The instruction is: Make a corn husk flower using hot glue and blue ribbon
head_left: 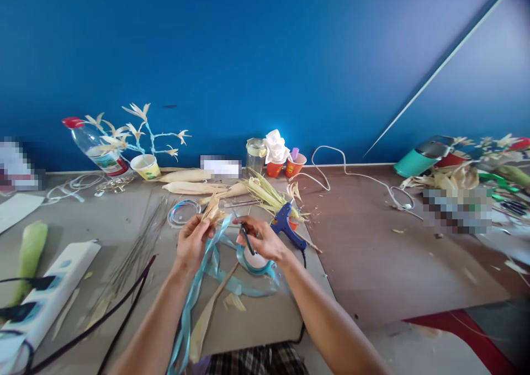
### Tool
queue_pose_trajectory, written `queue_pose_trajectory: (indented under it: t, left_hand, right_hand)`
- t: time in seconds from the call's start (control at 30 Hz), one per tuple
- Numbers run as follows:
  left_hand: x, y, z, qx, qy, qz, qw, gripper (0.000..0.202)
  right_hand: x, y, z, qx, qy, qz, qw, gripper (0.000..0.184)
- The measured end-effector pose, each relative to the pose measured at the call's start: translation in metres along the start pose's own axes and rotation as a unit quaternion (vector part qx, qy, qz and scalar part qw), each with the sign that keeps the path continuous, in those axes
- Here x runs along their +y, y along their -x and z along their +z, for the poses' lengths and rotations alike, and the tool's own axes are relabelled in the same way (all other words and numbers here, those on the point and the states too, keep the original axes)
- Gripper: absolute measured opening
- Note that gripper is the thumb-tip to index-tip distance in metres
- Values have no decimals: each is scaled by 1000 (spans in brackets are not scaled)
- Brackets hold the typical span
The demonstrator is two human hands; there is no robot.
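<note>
My left hand (194, 241) pinches a dried corn-husk flower (214, 209) with pale, pointed petals. Just below it, a light blue ribbon (197, 286) hangs past my wrist to the table's near edge. In my right hand (265, 238) is a pair of scissors (247, 239) with black handles, its thin blades pointing toward the flower and ribbon. My fingers partly cover the scissors. Beneath the right hand lies a roll of blue ribbon (257, 264), with loose ribbon around it. A blue glue gun (286, 225) rests right of that hand.
Corn husks (192, 188) and thin wires (138, 237) lie on the table. A power strip (62, 286) with black cords sits left. Behind stand a cup (146, 167) with husk flowers, a tilted bottle (97, 148), a jar (255, 154) and red cups (275, 168). A white cable (364, 174) crosses right.
</note>
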State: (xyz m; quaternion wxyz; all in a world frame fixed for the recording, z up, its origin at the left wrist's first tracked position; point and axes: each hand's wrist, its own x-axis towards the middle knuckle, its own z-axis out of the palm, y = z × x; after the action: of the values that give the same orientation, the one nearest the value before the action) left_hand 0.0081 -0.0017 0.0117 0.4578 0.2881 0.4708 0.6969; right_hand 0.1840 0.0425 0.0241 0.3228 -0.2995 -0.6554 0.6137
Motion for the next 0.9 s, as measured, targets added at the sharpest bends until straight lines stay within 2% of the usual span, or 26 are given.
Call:
queue_pose_trajectory:
  t: [0.13, 0.23, 0.43, 0.6, 0.9]
  left_hand:
    - [-1, -3, -2, 29, -4, -8, 1000, 17]
    - [0, -5, -3, 46, 9, -15, 999, 16]
    - [1, -6, -4, 55, 26, -22, 998, 16]
    - [0, -6, -5, 13, 1, -41, 999, 18]
    - [0, -7, -6, 10, -21, -50, 998, 24]
  right_hand:
    - [3, 5, 1, -32, 105, -25, 994, 34]
    - [3, 5, -2, -23, 142, -44, 989, 35]
    - [-1, 4, -5, -12, 270, -81, 959, 35]
    - [0, 3, -6, -13, 290, -70, 954, 33]
    - [2, 1, -7, -9, 300, -51, 952, 35]
